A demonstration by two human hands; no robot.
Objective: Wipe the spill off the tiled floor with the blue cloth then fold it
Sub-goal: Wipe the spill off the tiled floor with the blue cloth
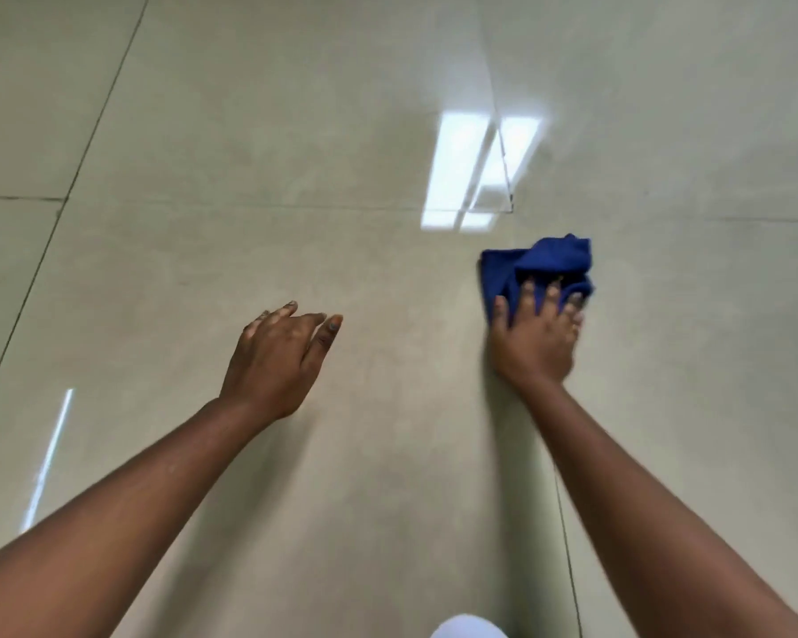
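Blue cloth (544,262) — right grip (533,336) presses it.

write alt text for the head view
The right hand presses spread fingers on a bunched blue cloth on a glossy tiled floor. The left hand is open, apart to the left, holding nothing. No spill shows plainly.

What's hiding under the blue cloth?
The blue cloth lies bunched on the tiled floor, with the right hand pressing on top. Only bare tile shows around it. Whatever is beneath is covered and cannot be seen.
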